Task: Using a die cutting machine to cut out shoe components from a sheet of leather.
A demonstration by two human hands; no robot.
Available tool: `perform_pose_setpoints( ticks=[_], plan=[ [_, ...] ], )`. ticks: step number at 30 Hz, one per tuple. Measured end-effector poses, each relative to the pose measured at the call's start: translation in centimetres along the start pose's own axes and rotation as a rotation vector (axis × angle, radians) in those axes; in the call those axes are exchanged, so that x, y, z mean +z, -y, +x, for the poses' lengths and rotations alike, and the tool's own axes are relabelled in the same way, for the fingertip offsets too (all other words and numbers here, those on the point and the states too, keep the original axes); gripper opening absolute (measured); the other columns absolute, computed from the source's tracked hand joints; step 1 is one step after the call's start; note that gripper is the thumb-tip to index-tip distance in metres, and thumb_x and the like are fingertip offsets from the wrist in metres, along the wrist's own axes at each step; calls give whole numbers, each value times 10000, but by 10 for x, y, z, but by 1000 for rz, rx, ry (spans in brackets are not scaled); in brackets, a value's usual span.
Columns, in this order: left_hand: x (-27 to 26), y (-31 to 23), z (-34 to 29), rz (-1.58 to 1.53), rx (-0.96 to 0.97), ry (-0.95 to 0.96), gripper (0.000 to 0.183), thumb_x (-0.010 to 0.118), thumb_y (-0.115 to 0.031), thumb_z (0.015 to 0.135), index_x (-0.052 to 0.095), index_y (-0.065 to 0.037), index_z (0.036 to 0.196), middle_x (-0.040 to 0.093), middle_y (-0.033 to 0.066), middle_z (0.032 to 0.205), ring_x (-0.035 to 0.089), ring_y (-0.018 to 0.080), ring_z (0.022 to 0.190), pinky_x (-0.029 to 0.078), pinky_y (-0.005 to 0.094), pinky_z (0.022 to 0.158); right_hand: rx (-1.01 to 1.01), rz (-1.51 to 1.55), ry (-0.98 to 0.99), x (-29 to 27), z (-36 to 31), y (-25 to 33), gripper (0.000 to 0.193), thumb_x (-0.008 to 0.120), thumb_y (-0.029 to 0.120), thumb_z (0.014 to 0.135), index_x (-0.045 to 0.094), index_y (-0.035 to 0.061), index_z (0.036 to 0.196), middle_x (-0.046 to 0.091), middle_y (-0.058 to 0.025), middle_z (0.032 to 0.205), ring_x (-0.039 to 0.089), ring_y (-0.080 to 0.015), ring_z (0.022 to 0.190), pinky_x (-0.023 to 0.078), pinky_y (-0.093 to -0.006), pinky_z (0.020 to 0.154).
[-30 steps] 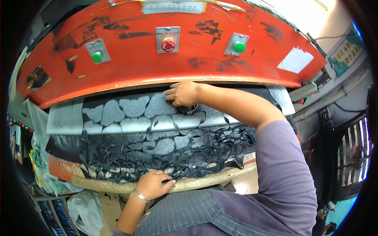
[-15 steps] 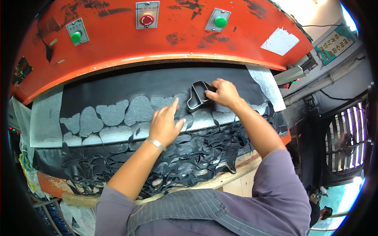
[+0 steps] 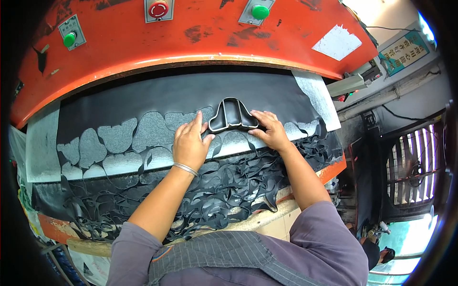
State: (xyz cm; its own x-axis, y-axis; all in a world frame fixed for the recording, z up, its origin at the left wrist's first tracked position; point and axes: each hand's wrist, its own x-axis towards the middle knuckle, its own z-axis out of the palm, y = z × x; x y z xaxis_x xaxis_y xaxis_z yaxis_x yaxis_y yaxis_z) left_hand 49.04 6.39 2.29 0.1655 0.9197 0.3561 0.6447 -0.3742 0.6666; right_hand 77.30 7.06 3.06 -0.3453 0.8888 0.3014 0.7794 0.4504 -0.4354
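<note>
A metal cutting die (image 3: 234, 125) with a bell-like outline and inner bars lies on the black sheet material (image 3: 157, 93), beside a row of cut-out shapes. My right hand (image 3: 271, 130) grips the die's right corner between thumb and fingers. By its left corner is my left hand (image 3: 191, 147), its fingers stretched forward; whether the fingertips touch the metal, I cannot tell. Grey textured board shows through the openings cut in the sheet. Tangled black offcut strips (image 3: 229, 176) hang along the sheet's near edge, below both hands.
An orange press beam (image 3: 200, 43) spans the far side, carrying a red button (image 3: 159, 8) and two green buttons. The pale board (image 3: 43, 143) sticks out left of the sheet. A wooden rail (image 3: 248, 221) runs along the near edge. Another person (image 3: 377, 252) is at the lower right.
The die has been turned and set down flat with its wide side toward me. My right hand has come down to its right corner. The whole view has shifted slightly.
</note>
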Motion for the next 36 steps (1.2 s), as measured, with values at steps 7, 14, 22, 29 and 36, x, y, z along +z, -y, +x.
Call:
perform_pose_setpoints(
  ticks=[7, 14, 22, 29, 36],
  plan=[
    [-1, 0, -3, -3, 39, -39, 628, 747, -203, 758, 503, 18, 1293, 718, 84, 984, 620, 298, 1013, 397, 395, 1002, -77, -37, -29, 5, -1, 1, 570, 750, 262, 754, 559, 61, 1252, 612, -121, 1239, 574, -261, 1149, 365, -417, 1032],
    [-1, -2, -4, 53, 73, -76, 564, 747, -211, 762, 543, 6, 1240, 716, 87, 991, 621, 294, 1016, 403, 392, 1000, -101, -74, -10, 1, 1, 0, 583, 716, 296, 795, 527, 75, 1301, 573, -132, 1292, 536, -260, 1194, 341, -431, 1045],
    [-93, 19, 5, 4, -91, -342, 383, 706, -255, 840, 620, -43, 1147, 678, 106, 1033, 633, 223, 967, 482, 346, 869, -10, -4, -233, -41, 3, 46, 774, 785, 300, 739, 430, 70, 1387, 605, -165, 1200, 571, -306, 1090, 424, -400, 948],
    [-283, 41, -4, 332, 139, -916, 284, 487, -213, 982, 555, -4, 803, 530, 104, 747, 485, 211, 702, 399, 352, 680, -74, 287, -718, -103, 70, 126, 268, 701, 110, 839, 500, 24, 995, 644, -103, 732, 605, -158, 625, 491, -292, 592],
    [-205, -7, -123, 18, 66, -423, 279, 608, -222, 911, 540, -39, 711, 536, 92, 660, 512, 215, 585, 431, 347, 582, 21, 251, -340, -72, -30, 159, 258, 730, 218, 829, 549, 45, 893, 615, -116, 707, 602, -208, 627, 493, -319, 599]
  ],
)
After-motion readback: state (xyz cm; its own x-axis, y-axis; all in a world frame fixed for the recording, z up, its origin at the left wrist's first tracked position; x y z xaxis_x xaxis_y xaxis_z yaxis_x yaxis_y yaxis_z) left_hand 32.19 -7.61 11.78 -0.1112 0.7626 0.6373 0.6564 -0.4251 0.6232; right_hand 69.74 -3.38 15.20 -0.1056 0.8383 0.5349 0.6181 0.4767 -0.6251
